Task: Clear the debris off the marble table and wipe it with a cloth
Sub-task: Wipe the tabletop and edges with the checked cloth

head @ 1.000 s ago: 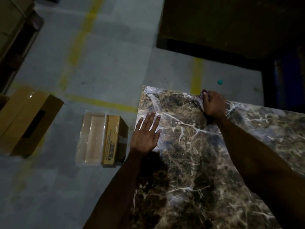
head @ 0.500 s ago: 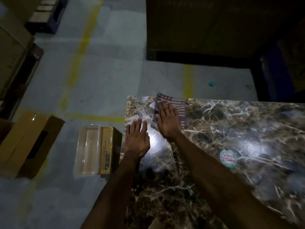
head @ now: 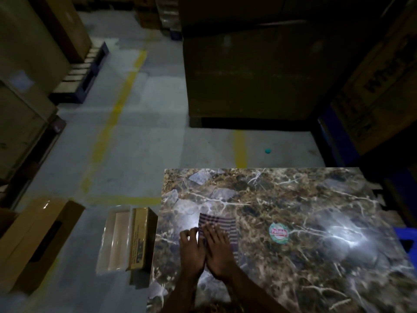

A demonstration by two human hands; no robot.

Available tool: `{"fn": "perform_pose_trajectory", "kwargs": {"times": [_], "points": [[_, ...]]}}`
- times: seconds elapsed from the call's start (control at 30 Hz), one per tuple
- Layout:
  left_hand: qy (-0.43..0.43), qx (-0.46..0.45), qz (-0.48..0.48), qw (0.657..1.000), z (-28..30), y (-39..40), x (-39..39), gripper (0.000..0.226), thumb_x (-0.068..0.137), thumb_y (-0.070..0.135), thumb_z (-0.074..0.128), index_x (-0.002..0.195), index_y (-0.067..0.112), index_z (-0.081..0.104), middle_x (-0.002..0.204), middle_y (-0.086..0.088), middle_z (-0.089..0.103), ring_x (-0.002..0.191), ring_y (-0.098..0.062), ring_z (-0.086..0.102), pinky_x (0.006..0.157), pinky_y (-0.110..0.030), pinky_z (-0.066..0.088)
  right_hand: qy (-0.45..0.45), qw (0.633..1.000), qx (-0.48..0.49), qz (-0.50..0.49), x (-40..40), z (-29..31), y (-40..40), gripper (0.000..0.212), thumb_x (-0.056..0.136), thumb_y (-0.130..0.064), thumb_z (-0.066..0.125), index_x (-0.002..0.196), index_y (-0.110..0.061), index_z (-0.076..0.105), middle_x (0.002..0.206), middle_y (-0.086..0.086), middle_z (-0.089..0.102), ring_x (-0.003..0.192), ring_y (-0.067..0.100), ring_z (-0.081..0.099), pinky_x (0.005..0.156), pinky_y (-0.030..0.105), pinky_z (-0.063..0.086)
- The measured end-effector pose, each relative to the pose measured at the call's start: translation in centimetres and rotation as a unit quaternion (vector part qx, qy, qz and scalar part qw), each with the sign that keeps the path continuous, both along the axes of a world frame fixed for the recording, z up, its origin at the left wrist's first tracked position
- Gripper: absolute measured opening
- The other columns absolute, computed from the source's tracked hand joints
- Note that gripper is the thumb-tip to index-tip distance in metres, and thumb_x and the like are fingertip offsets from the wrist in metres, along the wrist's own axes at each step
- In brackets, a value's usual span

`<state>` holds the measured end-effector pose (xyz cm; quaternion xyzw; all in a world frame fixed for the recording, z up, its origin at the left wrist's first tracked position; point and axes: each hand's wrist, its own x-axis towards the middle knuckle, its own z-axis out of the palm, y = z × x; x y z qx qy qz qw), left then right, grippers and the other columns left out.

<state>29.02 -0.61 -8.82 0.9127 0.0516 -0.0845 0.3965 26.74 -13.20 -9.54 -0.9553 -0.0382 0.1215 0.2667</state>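
The right hand (head: 220,251) lies flat on the cloth (head: 222,224), fingers straight — the cloth reaches toward frame top; the left hand (head: 191,250) touches beside, fingers straight.

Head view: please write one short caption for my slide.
Right hand presses a striped cloth flat on the marble table, left hand beside it, near a round sticker.

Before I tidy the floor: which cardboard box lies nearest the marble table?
The small cardboard box right against the marble table, beside a clear plastic tray. The larger cardboard box lies farther left.
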Motion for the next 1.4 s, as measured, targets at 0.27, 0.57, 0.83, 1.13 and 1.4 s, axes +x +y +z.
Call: {"fn": "perform_pose_trajectory", "kwargs": {"times": [0.27, 0.57, 0.83, 1.13, 1.4], "points": [[0.161, -0.124, 0.127, 0.971, 4.3, -1.0, -6.3, 0.018, 0.101, 0.030, 0.062, 0.111, 0.023, 0.049, 0.096, -0.007, 0.067, 0.086, -0.027, 0.068, 0.077, -0.037, 0.055, 0.043, 0.996, 0.083, -0.015, -6.6, 4.3, 0.2, 0.069, 0.095, -0.045, 0.024, 0.159, -0.020, 0.034, 0.166, -0.001, 0.028, 0.158, 0.027, 0.014, 0.128, 0.047, 0.009], [0.278, -0.128, 0.064, 0.950, 6.6, 3.2, -11.2, 0.023, 0.090, 0.019, 0.066, 0.068, 0.012, 0.068, 0.075, -0.012, 0.071, 0.074, -0.028, 0.066, 0.069, -0.037, 0.053, 0.126, 0.979, 0.144, -0.069, -13.0, 4.8, 0.8, 0.071, 0.093, -0.047, 0.052, 0.156, -0.015, 0.042, 0.161, 0.006, 0.040, 0.148, 0.017, 0.034, 0.124, 0.041, 0.028], [0.264, -0.269, 0.026, 0.926, 9.2, 4.8, -14.1, 0.023, 0.099, 0.004, 0.058, 0.081, 0.016, 0.062, 0.080, 0.000, 0.068, 0.077, -0.020, 0.065, 0.064, -0.025, 0.050, 0.073, 0.866, 0.308, -0.388, -18.3, 9.6, 1.2, 0.020, 0.088, -0.018, 0.071, 0.105, -0.016, 0.061, 0.101, 0.007, 0.069, 0.097, 0.028, 0.069, 0.078, 0.035, 0.059], [0.246, -0.371, 0.027, 0.895, 13.6, 5.9, -16.9, 0.017, 0.102, 0.020, 0.062, 0.093, 0.008, 0.069, 0.105, -0.020, 0.075, 0.104, -0.040, 0.070, 0.097, -0.054, 0.055, 0.305, 0.684, 0.526, -0.404, -21.3, 14.5, 0.5, 0.036, 0.095, -0.018, 0.067, 0.124, 0.003, 0.072, 0.127, 0.026, 0.069, 0.121, 0.046, 0.062, 0.108, 0.056, 0.048], [0.135, -0.360, 0.068, 0.920, 18.4, 6.0, -20.5, 0.014, 0.101, 0.018, 0.065, 0.091, 0.010, 0.067, 0.096, -0.003, 0.077, 0.100, -0.029, 0.073, 0.078, -0.033, 0.061, 0.197, 0.789, 0.515, -0.273, -22.7, 17.9, -3.2, 0.030, 0.091, -0.002, 0.072, 0.120, 0.002, 0.072, 0.119, 0.022, 0.073, 0.110, 0.037, 0.071, 0.091, 0.042, 0.060]]}}
